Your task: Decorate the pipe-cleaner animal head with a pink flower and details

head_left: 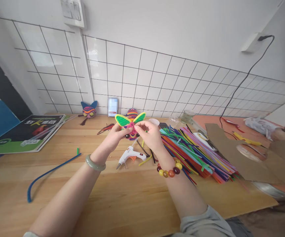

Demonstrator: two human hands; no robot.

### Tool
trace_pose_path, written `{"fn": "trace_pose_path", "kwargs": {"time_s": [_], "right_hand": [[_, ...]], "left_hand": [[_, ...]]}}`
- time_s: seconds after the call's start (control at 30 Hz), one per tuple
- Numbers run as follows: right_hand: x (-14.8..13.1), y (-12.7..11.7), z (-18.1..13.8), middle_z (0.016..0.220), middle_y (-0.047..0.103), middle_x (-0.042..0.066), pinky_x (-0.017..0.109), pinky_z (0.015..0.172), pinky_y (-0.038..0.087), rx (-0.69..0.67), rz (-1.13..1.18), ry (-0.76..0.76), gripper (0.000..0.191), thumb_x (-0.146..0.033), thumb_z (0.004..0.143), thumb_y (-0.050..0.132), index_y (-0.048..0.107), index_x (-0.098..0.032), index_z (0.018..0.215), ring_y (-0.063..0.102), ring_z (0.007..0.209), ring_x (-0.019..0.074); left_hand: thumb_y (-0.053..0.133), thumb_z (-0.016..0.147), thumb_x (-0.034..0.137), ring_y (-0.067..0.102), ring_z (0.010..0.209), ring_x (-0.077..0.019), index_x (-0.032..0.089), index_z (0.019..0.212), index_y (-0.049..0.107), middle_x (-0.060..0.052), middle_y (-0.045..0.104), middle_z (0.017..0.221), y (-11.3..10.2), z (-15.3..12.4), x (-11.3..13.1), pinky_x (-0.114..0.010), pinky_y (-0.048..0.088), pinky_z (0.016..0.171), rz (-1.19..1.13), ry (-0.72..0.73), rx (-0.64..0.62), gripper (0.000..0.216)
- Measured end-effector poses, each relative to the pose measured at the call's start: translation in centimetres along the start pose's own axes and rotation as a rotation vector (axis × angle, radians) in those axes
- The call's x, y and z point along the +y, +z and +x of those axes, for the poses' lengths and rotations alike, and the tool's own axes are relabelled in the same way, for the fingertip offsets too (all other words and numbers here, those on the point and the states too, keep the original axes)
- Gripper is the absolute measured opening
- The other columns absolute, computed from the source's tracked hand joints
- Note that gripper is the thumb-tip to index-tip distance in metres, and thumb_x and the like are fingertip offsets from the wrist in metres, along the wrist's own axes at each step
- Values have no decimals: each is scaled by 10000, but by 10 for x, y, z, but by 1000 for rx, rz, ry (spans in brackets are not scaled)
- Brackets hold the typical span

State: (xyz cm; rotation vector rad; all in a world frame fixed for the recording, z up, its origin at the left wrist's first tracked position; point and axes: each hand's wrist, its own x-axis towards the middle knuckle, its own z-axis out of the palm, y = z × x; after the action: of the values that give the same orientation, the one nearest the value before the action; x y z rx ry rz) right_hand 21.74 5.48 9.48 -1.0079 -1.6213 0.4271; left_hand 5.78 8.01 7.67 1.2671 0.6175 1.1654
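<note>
A white wall (182, 29) with a black wire grid along its lower part (142, 67) stands behind a light wooden table (132, 204). On the table's right lies a large piece of brown cardboard (222, 149), its right part blurred. To the left, a magazine (40, 133) with a dark and green cover lies near the table's back edge. A thick spread of multicoloured fuzzy stems (189, 148) fans out between the right hand and the cardboard. Mid-table, the left hand (115, 135) and the right hand (152, 133) are close together, both narrowed to a pinch on a striped figure (131, 135) with green, yellow-edged wings; the left grips its near side, the right fingertips its pink middle. I cannot tell whether the figure touches the table. Another person's hand (278, 134) shows at the far right. A white glue gun (132, 154) lies just in front of the figure, nozzle pointing left. A bent blue stem (48, 172) rests apart at left. Near the wall are a phone (113, 107) and a smaller blue-eared figure (89, 111). Smallest are a beaded bracelet (171, 173) on the right wrist and a pale green bangle (95, 164) on the left.
</note>
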Motion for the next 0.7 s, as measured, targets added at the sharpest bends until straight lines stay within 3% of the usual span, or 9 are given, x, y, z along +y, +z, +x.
{"fn": "trace_pose_path", "kwargs": {"time_s": [0.1, 0.23, 0.43, 0.7], "right_hand": [[-1, 1, -1, 848, 670, 36, 284, 678, 529, 33, -30, -93, 84, -222, 846, 614, 685, -190, 878, 611, 715, 144], [-2, 1, -3, 916, 646, 51, 314, 791, 531, 37, -144, -241, 182, -165, 892, 556, 707, -215, 979, 627, 841, 161], [-3, 3, -6, 919, 624, 68, 344, 799, 527, 13, -320, -338, 248, -167, 934, 493, 700, -211, 1064, 617, 853, 179], [-3, 3, -6, 947, 646, 62, 347, 815, 526, -1, -292, -277, 199, -193, 937, 499, 680, -229, 1012, 635, 877, 187]], "left_hand": [[756, 736, 339, 609, 863, -183, 198, 1093, 617, -44, 660, 982, 0, 0, 0, -308, 477, 726, -8, -6, 7, 408], [758, 729, 345, 608, 844, -172, 205, 1070, 625, -35, 663, 977, 1, 0, 0, -291, 467, 704, -5, -15, 30, 392], [724, 764, 350, 573, 774, -147, 183, 987, 634, -21, 636, 882, 3, 0, 1, -270, 440, 661, 81, 41, 55, 292], [720, 751, 320, 583, 788, -159, 179, 933, 616, -22, 642, 875, 5, -2, 6, -276, 465, 688, 172, 77, 65, 252]]}}
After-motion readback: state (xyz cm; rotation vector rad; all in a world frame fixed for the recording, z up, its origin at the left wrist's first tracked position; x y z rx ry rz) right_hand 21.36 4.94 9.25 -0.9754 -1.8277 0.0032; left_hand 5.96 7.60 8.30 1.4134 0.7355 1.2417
